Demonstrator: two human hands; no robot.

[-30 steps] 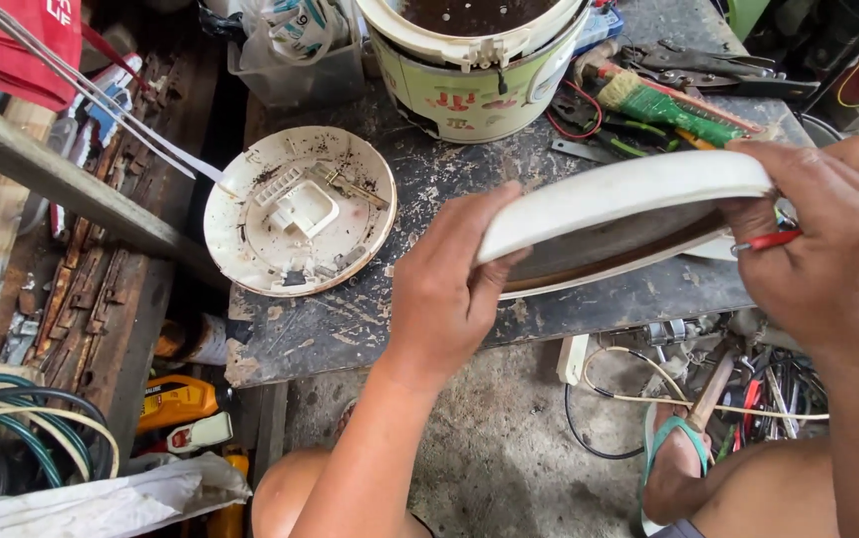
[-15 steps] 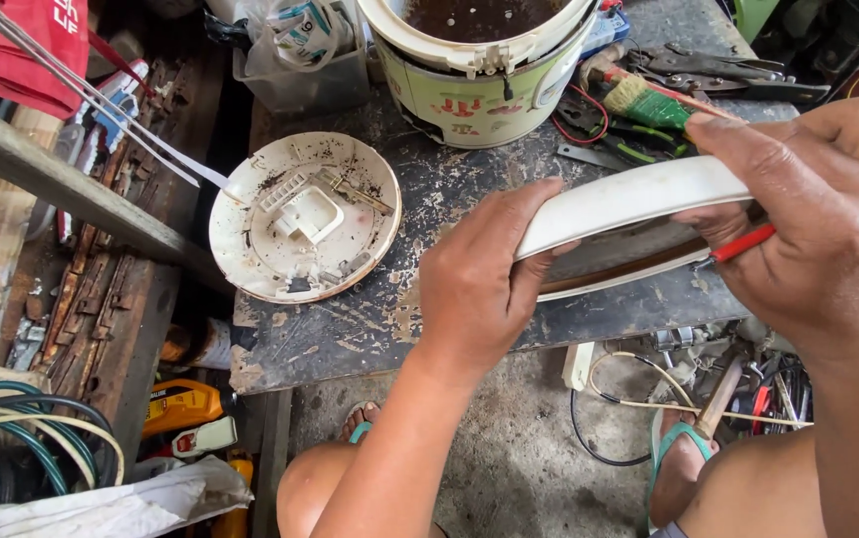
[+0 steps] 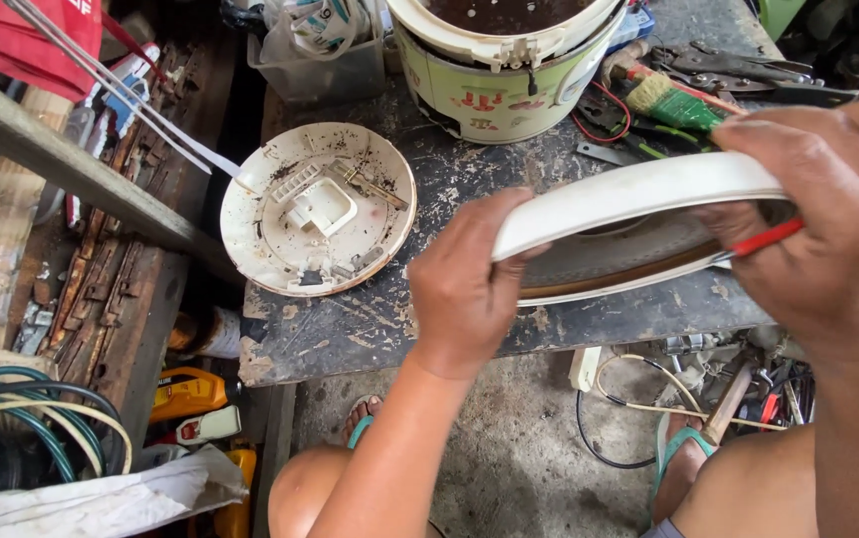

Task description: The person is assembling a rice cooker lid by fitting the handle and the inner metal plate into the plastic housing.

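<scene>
White lid (image 3: pixel 628 194) tilted flatter than before; left hand (image 3: pixel 464 289) gripping its left edge, right hand (image 3: pixel 828 229) clamping right edge plus red tool (image 3: pixel 766 239), shifted lower.

cooker body (image 3: pixel 494 70): top cut off | right hand (image 3: pixel 828 229): edge-cropped | red tool (image 3: pixel 763 239): mostly hidden by fingers

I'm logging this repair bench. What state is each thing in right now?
Left hand: gripping the lid's left edge.
Right hand: holding the lid's right side, with a red tool.
White lid: off the cooker, held tilted above the bench.
Rice cooker: open, lidless.
Round inner plate: lying flat, dirty, untouched.
</scene>
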